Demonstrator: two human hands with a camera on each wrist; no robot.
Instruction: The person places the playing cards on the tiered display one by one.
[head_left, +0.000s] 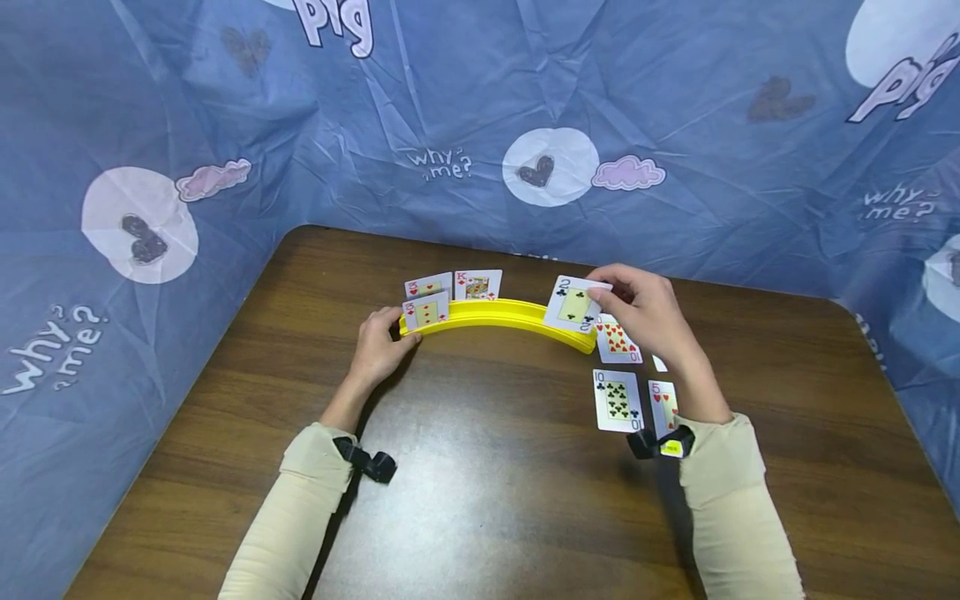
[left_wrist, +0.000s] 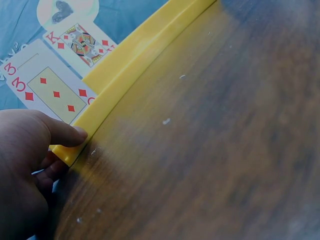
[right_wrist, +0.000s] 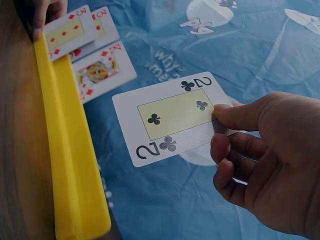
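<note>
A curved yellow card holder (head_left: pixel 502 313) lies on the table. My left hand (head_left: pixel 377 346) grips its left end, thumb on the front face and fingers behind, as the left wrist view shows. At that end stand a three of diamonds (left_wrist: pixel 56 94) in the front slot, a red three (head_left: pixel 427 286) behind it, and a king of diamonds (head_left: pixel 477 285) beside that one. My right hand (head_left: pixel 641 308) pinches a two of clubs (right_wrist: pixel 170 117) by its edge between thumb and fingers. In the head view this card overlaps the holder's right end.
Right of the holder, a ten of hearts (head_left: pixel 618 340) and a ten of clubs (head_left: pixel 617 400) lie face up on the brown table (head_left: pixel 480 483). A five of hearts (head_left: pixel 663 406) is partly covered by my right wrist strap. A blue printed cloth (head_left: pixel 450 100) hangs behind the table.
</note>
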